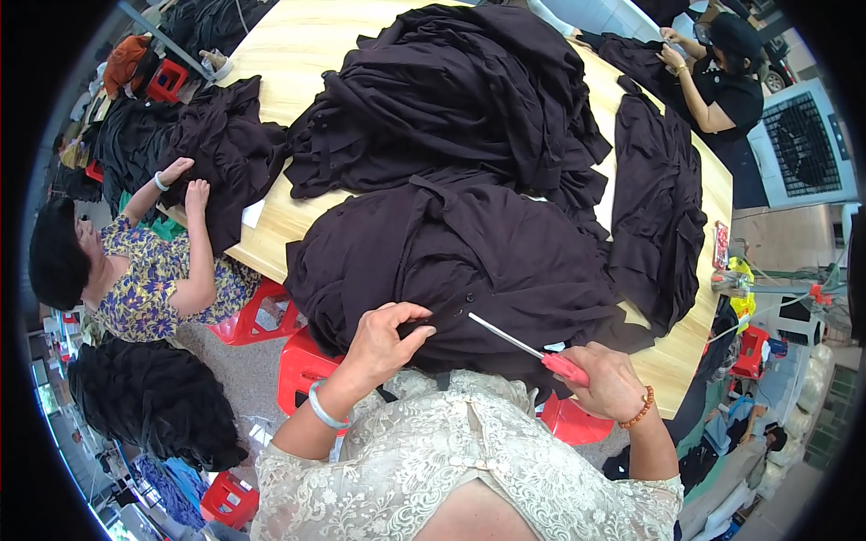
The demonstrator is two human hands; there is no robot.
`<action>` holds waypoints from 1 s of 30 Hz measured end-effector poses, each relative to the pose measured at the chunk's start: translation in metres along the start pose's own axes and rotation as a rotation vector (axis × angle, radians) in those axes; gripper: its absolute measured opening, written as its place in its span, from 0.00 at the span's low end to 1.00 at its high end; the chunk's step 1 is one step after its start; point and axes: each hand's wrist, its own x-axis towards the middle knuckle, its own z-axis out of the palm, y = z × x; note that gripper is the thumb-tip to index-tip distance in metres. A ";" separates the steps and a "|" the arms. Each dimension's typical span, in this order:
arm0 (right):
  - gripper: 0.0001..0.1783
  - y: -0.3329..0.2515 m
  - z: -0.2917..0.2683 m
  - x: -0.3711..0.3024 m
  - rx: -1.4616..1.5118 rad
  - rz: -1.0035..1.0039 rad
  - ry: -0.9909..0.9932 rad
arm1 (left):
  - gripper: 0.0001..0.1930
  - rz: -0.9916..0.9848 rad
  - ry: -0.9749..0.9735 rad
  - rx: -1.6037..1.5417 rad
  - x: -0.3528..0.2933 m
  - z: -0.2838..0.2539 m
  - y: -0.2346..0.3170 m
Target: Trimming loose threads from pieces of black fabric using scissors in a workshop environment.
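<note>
A large heap of dark purple-black cloth garments point(523, 243) lies on the table right before me. On its near side a placket with small dark buttons point(469, 298) shows. My left hand point(386, 341) pinches an edge of this cloth between thumb and fingers. My right hand point(606, 379) is wrapped round the red handle of a screwdriver-like tool point(564, 367). The tool's long, thin metal shaft points up and left, its tip near the buttons. I cannot make out the exact shape of the tip.
A bigger dark cloth pile point(451, 99) covers the far side of the pale wooden table point(717, 194), and another garment point(657, 207) lies at right. One person point(149, 270) works at left, another point(722, 90) at far right. Red stools point(302, 365) stand below the edge.
</note>
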 end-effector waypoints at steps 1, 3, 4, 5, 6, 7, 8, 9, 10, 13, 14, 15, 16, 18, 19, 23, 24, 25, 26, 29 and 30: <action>0.13 -0.002 0.000 0.003 0.014 -0.021 -0.008 | 0.11 0.002 0.010 0.052 -0.003 -0.005 -0.002; 0.13 -0.006 -0.001 0.007 0.028 -0.043 -0.021 | 0.07 0.007 0.040 0.043 -0.008 -0.007 -0.005; 0.13 -0.008 -0.002 0.010 0.015 -0.058 -0.031 | 0.07 0.003 0.043 0.042 -0.009 -0.008 -0.005; 0.14 -0.011 -0.003 0.013 0.002 -0.072 -0.040 | 0.07 0.017 0.034 -0.023 -0.009 -0.008 -0.005; 0.14 -0.014 -0.006 0.017 0.001 -0.074 -0.044 | 0.06 0.031 0.026 -0.089 -0.008 -0.009 -0.005; 0.15 -0.018 -0.008 0.020 -0.014 -0.083 -0.063 | 0.06 0.028 0.029 -0.091 -0.008 -0.008 -0.005; 0.16 -0.020 -0.010 0.022 -0.030 -0.092 -0.081 | 0.06 0.031 0.018 -0.102 -0.007 -0.008 -0.005; 0.16 -0.021 -0.010 0.023 -0.034 -0.093 -0.083 | 0.06 0.036 0.008 -0.113 -0.005 -0.008 -0.005; 0.16 -0.021 -0.009 0.024 -0.035 -0.103 -0.084 | 0.06 0.036 0.011 -0.117 -0.004 -0.007 -0.006; 0.15 -0.025 -0.012 0.026 -0.076 -0.119 -0.122 | 0.07 0.116 -0.005 -0.060 -0.002 -0.001 -0.015; 0.14 -0.027 -0.014 0.025 -0.112 -0.121 -0.154 | 0.06 0.148 0.043 -0.036 -0.002 0.001 -0.018; 0.14 -0.029 -0.016 0.024 -0.113 -0.123 -0.156 | 0.06 0.180 0.090 -0.011 -0.002 0.004 -0.021; 0.14 -0.031 -0.019 0.022 -0.108 -0.116 -0.180 | 0.05 0.151 0.082 -0.076 -0.001 0.003 -0.023; 0.13 -0.032 -0.021 0.019 -0.112 -0.120 -0.200 | 0.05 0.136 0.068 -0.079 0.000 0.000 -0.023; 0.13 -0.032 -0.020 0.019 -0.110 -0.116 -0.197 | 0.05 0.122 0.053 -0.082 0.000 -0.001 -0.022; 0.13 -0.034 -0.016 0.021 -0.146 -0.098 -0.199 | 0.05 0.179 0.057 0.022 -0.001 0.001 -0.022; 0.13 -0.034 -0.014 0.021 -0.142 -0.089 -0.228 | 0.05 0.187 0.057 0.022 0.000 0.002 -0.023; 0.13 -0.036 -0.016 0.022 -0.146 -0.076 -0.281 | 0.05 0.195 0.058 0.022 0.001 0.002 -0.022; 0.13 -0.034 -0.015 0.022 -0.142 -0.074 -0.277 | 0.05 0.197 0.053 0.026 0.001 0.001 -0.022; 0.13 -0.029 -0.013 0.018 -0.114 -0.071 -0.196 | 0.05 0.169 0.036 -0.030 0.001 -0.001 -0.020; 0.14 -0.027 -0.011 0.017 -0.099 -0.099 -0.240 | 0.05 0.174 0.014 0.036 0.001 -0.002 -0.021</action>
